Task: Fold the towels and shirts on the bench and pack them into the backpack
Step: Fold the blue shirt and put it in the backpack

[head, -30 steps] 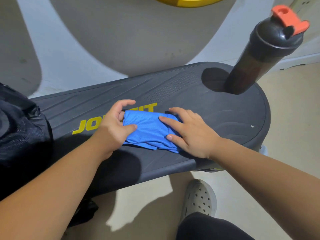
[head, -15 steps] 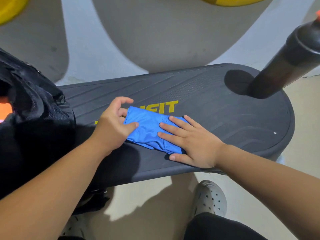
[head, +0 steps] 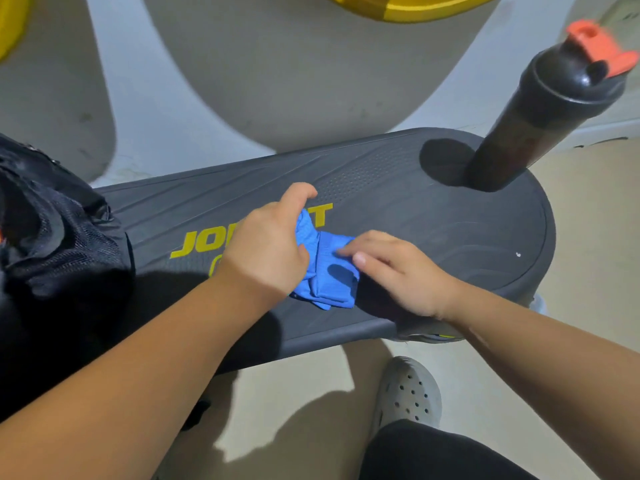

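Observation:
A small folded blue cloth (head: 329, 271) lies in the middle of the dark grey bench (head: 398, 209). My left hand (head: 266, 251) grips its left part, thumb and fingers curled round the fabric, and lifts that side a little. My right hand (head: 401, 268) rests on the cloth's right edge with fingers stretched out flat. The black backpack (head: 59, 258) with mesh pockets sits at the bench's left end, partly out of view.
A black shaker bottle (head: 540, 112) with an orange cap stands on the bench's far right end. Yellow lettering (head: 197, 242) marks the bench top. A grey clog (head: 408, 389) and a black-clad leg are on the floor below. Grey and yellow gym gear stands behind.
My left hand has closed round the cloth's left side and bunched it up, making the bundle narrower. My right hand has slid a little right, to the cloth's edge.

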`<control>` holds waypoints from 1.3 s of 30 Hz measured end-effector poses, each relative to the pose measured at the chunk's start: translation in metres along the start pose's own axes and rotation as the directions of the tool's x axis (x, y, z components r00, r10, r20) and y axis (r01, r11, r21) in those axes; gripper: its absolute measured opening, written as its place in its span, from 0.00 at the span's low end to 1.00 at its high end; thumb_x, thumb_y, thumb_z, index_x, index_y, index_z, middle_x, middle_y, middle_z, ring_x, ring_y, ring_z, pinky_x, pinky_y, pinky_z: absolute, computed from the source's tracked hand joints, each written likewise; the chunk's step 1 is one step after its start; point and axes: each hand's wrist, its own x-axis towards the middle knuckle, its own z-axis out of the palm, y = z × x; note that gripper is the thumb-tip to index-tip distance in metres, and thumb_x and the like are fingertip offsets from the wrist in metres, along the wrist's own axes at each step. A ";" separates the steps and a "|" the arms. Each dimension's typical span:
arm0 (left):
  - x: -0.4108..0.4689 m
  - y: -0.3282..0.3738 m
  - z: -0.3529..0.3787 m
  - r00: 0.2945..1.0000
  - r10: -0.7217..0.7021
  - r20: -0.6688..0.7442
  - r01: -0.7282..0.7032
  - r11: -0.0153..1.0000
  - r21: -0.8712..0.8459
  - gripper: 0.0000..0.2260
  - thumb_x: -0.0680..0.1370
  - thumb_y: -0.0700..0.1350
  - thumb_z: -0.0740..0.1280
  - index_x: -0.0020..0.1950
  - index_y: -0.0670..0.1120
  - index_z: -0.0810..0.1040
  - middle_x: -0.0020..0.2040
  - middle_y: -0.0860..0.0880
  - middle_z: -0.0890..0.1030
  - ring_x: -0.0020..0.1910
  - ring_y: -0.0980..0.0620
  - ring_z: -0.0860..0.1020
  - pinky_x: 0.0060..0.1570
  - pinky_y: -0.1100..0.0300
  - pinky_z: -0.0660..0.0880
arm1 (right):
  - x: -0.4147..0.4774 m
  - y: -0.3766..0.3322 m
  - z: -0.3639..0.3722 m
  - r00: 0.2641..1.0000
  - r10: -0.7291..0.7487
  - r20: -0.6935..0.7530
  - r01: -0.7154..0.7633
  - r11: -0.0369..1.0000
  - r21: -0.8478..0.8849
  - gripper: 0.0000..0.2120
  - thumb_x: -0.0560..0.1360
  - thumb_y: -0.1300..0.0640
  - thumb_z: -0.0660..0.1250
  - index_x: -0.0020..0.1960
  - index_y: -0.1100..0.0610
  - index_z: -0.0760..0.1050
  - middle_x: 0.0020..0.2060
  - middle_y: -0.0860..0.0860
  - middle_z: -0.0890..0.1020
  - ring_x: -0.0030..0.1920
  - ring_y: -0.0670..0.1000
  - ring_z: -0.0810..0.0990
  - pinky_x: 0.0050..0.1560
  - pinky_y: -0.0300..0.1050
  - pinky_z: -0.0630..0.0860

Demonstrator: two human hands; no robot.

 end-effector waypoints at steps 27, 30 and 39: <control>-0.016 -0.010 0.079 0.969 0.166 0.185 -0.199 0.964 0.176 0.30 0.76 0.62 0.56 0.74 0.49 0.72 0.79 0.50 0.64 0.78 0.44 0.61 0.72 0.34 0.59 | -0.009 0.006 -0.012 0.957 0.289 0.026 -0.286 0.924 0.254 0.31 0.80 0.35 0.45 0.68 0.50 0.76 0.61 0.48 0.78 0.54 0.39 0.75 0.64 0.41 0.67; -0.028 -0.011 0.096 0.971 0.151 0.186 -0.193 0.953 0.233 0.31 0.78 0.60 0.53 0.79 0.49 0.62 0.82 0.51 0.54 0.81 0.45 0.51 0.72 0.33 0.52 | -0.007 0.007 -0.014 0.959 0.282 -0.016 -0.269 0.930 0.251 0.31 0.82 0.35 0.45 0.67 0.51 0.77 0.60 0.46 0.75 0.60 0.40 0.74 0.66 0.40 0.64; -0.020 -0.013 0.091 0.992 0.110 0.057 -0.097 0.975 -0.198 0.25 0.81 0.55 0.53 0.74 0.46 0.72 0.81 0.45 0.54 0.80 0.44 0.54 0.76 0.39 0.54 | 0.002 0.026 -0.018 0.978 0.203 0.045 -0.201 0.979 -0.035 0.39 0.76 0.29 0.38 0.69 0.44 0.76 0.70 0.36 0.73 0.73 0.43 0.63 0.76 0.55 0.56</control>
